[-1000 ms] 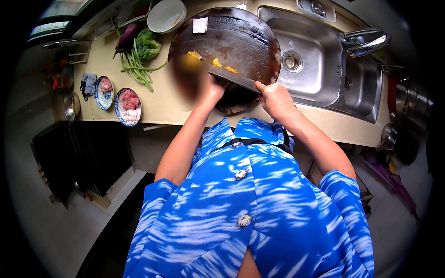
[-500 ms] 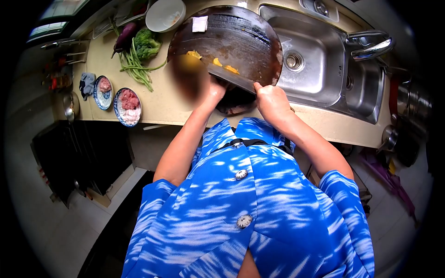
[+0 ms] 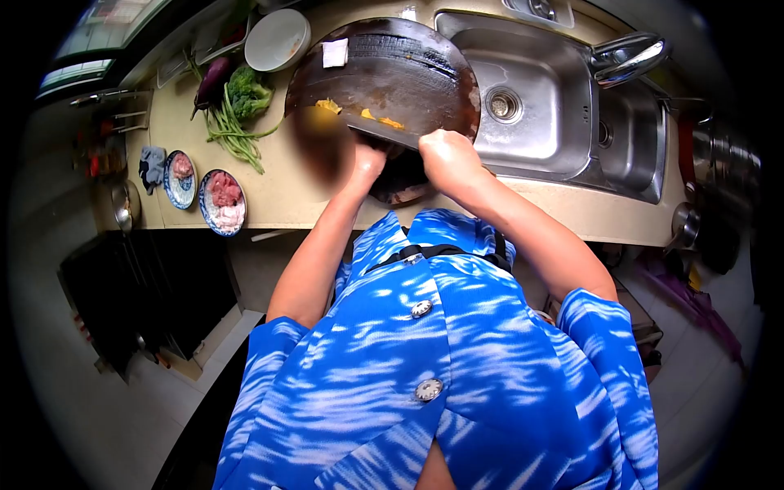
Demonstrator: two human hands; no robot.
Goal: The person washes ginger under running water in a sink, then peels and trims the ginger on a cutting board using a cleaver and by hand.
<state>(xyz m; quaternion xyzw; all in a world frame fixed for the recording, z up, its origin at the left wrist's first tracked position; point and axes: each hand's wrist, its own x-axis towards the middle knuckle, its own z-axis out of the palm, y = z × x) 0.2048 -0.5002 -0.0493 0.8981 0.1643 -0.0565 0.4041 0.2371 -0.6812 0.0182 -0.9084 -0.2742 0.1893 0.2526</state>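
My right hand is closed on a cleaver held over the near part of a round dark chopping board. The blade reaches left from my fist, its long edge just below the yellow pieces. My left hand is at the blade's left end, its fingers hidden by the blade and a blurred patch. Thin yellow-orange pieces lie on the board beyond the blade, and another yellow piece lies further left. A folded white cloth or paper rests on the board's far left.
Left on the counter are two patterned plates of raw meat, a grey cloth, green beans, broccoli, an eggplant and a white bowl. A double steel sink with a faucet adjoins the board's right.
The whole view has shifted, putting the counter slightly further left. My right hand and the cleaver have moved a little left and away from me over the board. The yellow pieces look much the same.
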